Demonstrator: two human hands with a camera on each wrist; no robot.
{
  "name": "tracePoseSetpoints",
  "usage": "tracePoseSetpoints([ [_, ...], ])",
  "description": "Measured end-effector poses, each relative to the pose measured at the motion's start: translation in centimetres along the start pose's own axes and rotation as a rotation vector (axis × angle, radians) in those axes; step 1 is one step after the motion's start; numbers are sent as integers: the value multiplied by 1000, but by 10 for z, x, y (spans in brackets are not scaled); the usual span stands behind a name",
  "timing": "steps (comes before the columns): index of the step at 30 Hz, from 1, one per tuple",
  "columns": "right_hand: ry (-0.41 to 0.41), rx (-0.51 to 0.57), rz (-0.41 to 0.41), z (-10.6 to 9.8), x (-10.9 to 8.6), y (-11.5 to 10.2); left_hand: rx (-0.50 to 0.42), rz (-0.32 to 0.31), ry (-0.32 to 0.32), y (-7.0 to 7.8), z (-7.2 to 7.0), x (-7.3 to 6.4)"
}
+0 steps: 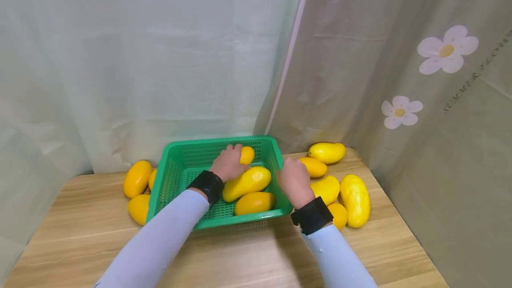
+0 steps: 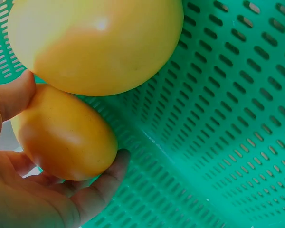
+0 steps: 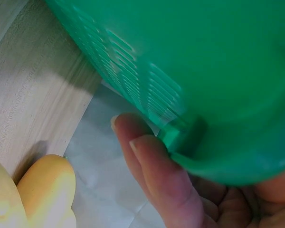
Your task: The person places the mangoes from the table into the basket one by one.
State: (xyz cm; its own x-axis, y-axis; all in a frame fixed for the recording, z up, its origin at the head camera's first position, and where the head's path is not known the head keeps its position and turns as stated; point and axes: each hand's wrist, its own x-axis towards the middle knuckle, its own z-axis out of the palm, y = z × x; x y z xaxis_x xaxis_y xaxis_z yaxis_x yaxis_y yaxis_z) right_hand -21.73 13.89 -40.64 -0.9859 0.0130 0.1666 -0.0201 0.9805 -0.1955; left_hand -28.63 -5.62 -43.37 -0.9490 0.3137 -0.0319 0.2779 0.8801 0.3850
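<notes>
A green perforated plastic basket [image 1: 218, 223] sits on the table. My left hand [image 1: 230, 164] reaches into it and holds a small orange-yellow mango [image 2: 66, 135] near the far right corner, thumb on one side and fingers round the other. Right beside that one lies a bigger yellow mango [image 1: 250, 181], which fills the top of the left wrist view. Closer to the near wall rests another orange mango [image 1: 255, 203]. My right hand [image 1: 295, 181] grips the basket's right rim, its fingers curled beneath the edge in the right wrist view.
Several mangoes [image 1: 355, 201] lie on the wooden table [image 1: 240, 257] right of the basket, close to my right wrist. A few more mangoes [image 1: 138, 179] sit against its left side. Grey curtains [image 1: 192, 57] hang behind the table and along its right side.
</notes>
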Motion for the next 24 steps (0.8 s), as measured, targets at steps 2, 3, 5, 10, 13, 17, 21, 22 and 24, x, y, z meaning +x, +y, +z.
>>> tracePoseSetpoints([
  [2, 11, -14, -9, 1, 0, 0, -18, 4, -3, 0, 0, 1],
  [3, 16, -18, -12, 1, 0, 0, -25, 5, -6, 0, 0, 1],
  [5, 27, -26, -19, 1, 0, 0, -36, 7, -11, 1, 1, 1],
  [10, 46, -32, -28, 1, -1, -1, -56, 9, -11, 2, 3, 2],
  [13, 49, -36, -25, 2, -1, -1, -77, 7, -4, 1, 6, 3],
  [17, 41, -41, -18, 2, 0, -1, -114, 2, 6, -1, 11, 5],
  [21, 33, -37, -13, 3, 0, 0, -143, 0, 17, -3, 16, 7],
  [22, 33, -35, -13, 3, 0, 0, -147, 0, 20, -3, 17, 7],
  [24, 35, -30, -13, 3, -1, 0, -155, 2, 30, -3, 18, 7],
])
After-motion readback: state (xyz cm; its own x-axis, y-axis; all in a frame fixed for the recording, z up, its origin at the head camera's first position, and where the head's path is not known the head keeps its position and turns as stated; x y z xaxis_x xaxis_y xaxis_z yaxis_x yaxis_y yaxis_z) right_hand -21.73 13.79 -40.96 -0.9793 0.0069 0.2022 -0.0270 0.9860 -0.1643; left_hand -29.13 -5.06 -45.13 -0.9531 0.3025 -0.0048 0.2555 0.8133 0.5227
